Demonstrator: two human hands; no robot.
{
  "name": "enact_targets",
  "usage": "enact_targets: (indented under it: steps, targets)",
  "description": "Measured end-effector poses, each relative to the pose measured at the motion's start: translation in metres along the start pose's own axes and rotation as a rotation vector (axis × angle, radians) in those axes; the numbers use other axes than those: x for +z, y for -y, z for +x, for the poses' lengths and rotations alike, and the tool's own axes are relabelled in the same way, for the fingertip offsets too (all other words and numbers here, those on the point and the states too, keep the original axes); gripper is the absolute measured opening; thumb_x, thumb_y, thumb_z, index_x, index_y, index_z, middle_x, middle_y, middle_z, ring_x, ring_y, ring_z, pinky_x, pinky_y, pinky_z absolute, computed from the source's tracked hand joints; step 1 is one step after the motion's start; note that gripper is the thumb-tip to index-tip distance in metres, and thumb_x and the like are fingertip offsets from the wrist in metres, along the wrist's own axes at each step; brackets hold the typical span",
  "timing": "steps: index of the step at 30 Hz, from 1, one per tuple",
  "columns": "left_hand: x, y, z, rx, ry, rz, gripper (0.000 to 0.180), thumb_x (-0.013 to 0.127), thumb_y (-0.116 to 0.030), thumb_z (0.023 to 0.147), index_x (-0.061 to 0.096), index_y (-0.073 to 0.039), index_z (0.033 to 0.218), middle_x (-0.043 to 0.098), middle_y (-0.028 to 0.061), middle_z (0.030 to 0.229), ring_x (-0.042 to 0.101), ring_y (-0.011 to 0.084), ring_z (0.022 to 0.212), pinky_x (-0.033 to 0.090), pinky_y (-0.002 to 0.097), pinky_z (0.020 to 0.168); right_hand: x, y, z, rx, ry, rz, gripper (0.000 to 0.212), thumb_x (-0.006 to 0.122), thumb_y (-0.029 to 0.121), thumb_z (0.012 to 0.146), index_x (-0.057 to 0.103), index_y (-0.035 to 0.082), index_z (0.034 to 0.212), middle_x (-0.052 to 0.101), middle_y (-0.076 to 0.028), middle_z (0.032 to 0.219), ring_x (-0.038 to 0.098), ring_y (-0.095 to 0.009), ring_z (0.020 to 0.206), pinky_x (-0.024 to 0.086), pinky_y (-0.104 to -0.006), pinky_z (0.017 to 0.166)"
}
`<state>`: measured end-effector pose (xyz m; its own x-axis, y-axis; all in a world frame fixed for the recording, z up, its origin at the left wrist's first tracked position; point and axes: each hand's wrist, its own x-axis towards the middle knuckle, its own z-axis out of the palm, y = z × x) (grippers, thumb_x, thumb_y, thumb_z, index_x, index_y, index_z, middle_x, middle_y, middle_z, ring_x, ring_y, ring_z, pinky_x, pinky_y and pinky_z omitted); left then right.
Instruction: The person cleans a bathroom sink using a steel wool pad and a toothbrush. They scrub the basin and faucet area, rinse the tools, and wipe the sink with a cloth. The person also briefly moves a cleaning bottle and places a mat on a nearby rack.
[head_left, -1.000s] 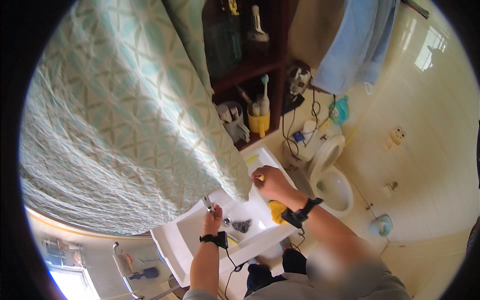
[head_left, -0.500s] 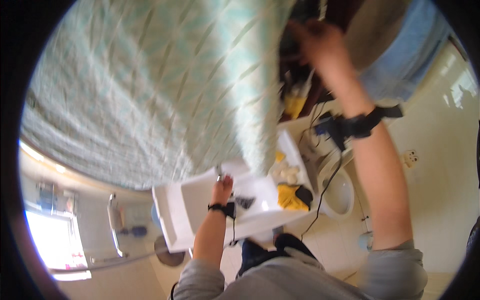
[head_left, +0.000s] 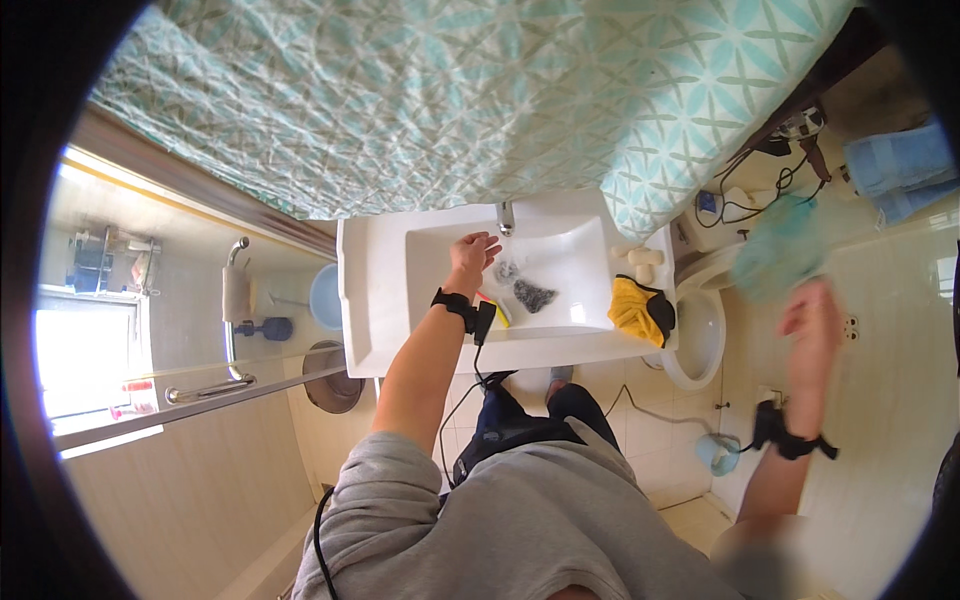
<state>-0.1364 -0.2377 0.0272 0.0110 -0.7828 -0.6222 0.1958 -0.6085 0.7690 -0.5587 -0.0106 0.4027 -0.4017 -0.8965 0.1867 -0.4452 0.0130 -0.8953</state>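
Note:
My left hand is over the white sink, just left of the metal tap. Its fingers are apart and hold nothing. A dark grey patterned cloth lies in the basin, with a yellow and red strip partly hidden by my left wrist. My right hand is raised at the right, smeared by motion. A pale teal, see-through thing, perhaps a thin bag, is blurred with it and seems gripped at its lower end. Its kind cannot be made out.
A patterned curtain hangs across the far side. On the sink's right edge lie a yellow and black cloth and pale bars. The toilet is right of the sink. A grab rail runs at the left.
My right hand has come out from behind the curtain's right edge, down and right, with the teal thing. The curtain has swung back rightward. My left hand has stayed by the tap.

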Motion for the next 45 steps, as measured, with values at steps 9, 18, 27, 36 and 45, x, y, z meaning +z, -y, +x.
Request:
enact_targets:
  steps: [9, 18, 27, 36, 45]
  targets:
    - [-0.053, -0.028, -0.005, 0.552, -0.092, 0.882, 0.034, 0.063, -0.014, 0.098, 0.069, -0.004, 0.131, 0.081, 0.0134, 0.099, 0.078, 0.0214, 0.086, 0.060, 0.0358, 0.077, 0.333, -0.195, -0.025, 0.621, 0.675, -0.008, 0.048, 0.047, 0.035, 0.106, 0.068, -0.005, 0.091, 0.064, -0.017, 0.064, 0.068, -0.029, 0.053, 0.059, -0.0424, 0.055]
    - [-0.061, -0.083, -0.080, 0.720, 0.041, 1.109, 0.037, 0.068, -0.011, 0.098, 0.070, -0.005, 0.135, 0.079, 0.0138, 0.114, 0.075, 0.0268, 0.095, 0.060, 0.0399, 0.090, 0.447, -0.218, -0.023, 0.612, 0.627, 0.258, 0.051, 0.047, 0.042, 0.111, 0.067, -0.004, 0.106, 0.067, -0.013, 0.087, 0.071, -0.026, 0.065, 0.063, -0.0394, 0.055]
    - [-0.028, -0.099, -0.087, 0.959, 0.154, 1.282, 0.056, 0.067, -0.004, 0.092, 0.060, -0.002, 0.147, 0.066, 0.0222, 0.142, 0.063, 0.0427, 0.125, 0.047, 0.0504, 0.112, 0.446, -0.248, -0.015, 0.524, 0.657, 0.187, 0.054, 0.046, 0.043, 0.112, 0.066, -0.007, 0.114, 0.069, -0.015, 0.086, 0.073, -0.027, 0.067, 0.063, -0.0416, 0.057]
    - [0.016, -0.118, -0.095, 0.925, 0.120, 1.390, 0.066, 0.063, -0.001, 0.092, 0.048, -0.001, 0.156, 0.056, 0.0280, 0.150, 0.053, 0.0472, 0.138, 0.045, 0.0524, 0.117, 0.428, -0.244, -0.016, 0.567, 0.695, 0.302, 0.046, 0.048, 0.041, 0.113, 0.058, 0.005, 0.086, 0.058, -0.005, 0.071, 0.060, -0.017, 0.054, 0.057, -0.0343, 0.053]
    - [0.033, -0.107, -0.054, 0.839, 0.181, 1.395, 0.068, 0.055, 0.009, 0.085, 0.050, 0.001, 0.152, 0.065, 0.0301, 0.136, 0.060, 0.0486, 0.127, 0.050, 0.0525, 0.108, 0.423, -0.241, -0.013, 0.619, 0.708, 0.269, 0.048, 0.050, 0.044, 0.112, 0.057, 0.005, 0.086, 0.057, -0.004, 0.073, 0.060, -0.016, 0.055, 0.058, -0.0322, 0.054]
